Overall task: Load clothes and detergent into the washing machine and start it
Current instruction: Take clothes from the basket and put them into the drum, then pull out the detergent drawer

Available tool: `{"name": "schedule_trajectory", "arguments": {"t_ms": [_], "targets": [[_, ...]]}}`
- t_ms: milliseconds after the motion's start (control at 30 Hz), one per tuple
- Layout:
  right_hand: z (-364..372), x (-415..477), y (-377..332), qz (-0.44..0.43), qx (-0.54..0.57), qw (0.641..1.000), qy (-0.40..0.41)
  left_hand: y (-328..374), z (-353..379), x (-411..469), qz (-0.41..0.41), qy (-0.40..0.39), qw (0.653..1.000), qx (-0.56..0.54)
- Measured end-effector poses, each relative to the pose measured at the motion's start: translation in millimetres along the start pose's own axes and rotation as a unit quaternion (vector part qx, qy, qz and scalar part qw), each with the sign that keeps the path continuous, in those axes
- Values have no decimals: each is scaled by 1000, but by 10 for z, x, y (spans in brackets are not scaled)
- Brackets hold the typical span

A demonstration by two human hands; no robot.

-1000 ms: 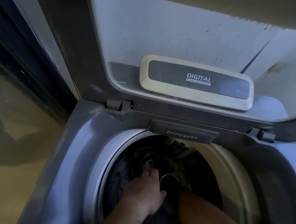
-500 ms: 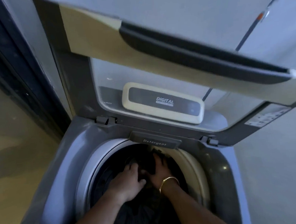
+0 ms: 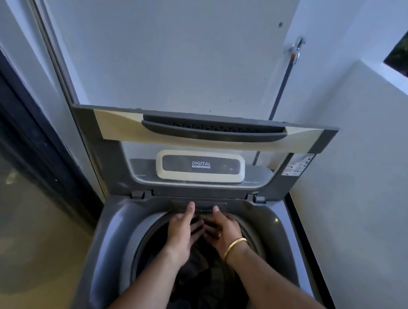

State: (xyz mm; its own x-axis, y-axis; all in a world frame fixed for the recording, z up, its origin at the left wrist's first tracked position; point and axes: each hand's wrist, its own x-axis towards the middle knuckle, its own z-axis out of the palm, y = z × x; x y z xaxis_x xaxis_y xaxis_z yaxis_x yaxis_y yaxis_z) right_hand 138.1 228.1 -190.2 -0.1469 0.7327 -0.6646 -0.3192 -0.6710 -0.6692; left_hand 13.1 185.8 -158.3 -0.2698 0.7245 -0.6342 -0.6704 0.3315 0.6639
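Observation:
A grey top-loading washing machine (image 3: 112, 233) stands below me with its lid (image 3: 211, 129) raised against the wall. Dark clothes (image 3: 202, 282) fill the drum. At the drum's back rim sits the detergent drawer (image 3: 199, 206). My left hand (image 3: 179, 233) and my right hand (image 3: 224, 230), which wears a gold bangle, are side by side at that drawer. Both thumbs rest on its top edge and the fingers curl under its front. Whether the drawer is pulled out at all is hidden by the hands.
A cream panel marked DIGITAL (image 3: 200, 165) shows through the lid's window. A dark-framed glass door (image 3: 18, 167) runs along the left. White walls close in behind and on the right, with a tap and hose (image 3: 294, 49) on the back wall.
Both hands rose out of the clothes in the drum to the detergent drawer at the back rim. My head pulled back and up, so the whole lid and wall came into sight.

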Motion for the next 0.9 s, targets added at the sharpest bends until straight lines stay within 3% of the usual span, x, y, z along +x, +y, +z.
{"name": "schedule_trajectory", "arguments": {"t_ms": [200, 900], "targets": [[37, -65, -64, 30, 159, 987, 1, -11, 2, 102, 0, 37, 992, -122], [85, -32, -16, -38, 189, 981, 32, -67, -204, 379, 18, -11, 990, -138]]}}
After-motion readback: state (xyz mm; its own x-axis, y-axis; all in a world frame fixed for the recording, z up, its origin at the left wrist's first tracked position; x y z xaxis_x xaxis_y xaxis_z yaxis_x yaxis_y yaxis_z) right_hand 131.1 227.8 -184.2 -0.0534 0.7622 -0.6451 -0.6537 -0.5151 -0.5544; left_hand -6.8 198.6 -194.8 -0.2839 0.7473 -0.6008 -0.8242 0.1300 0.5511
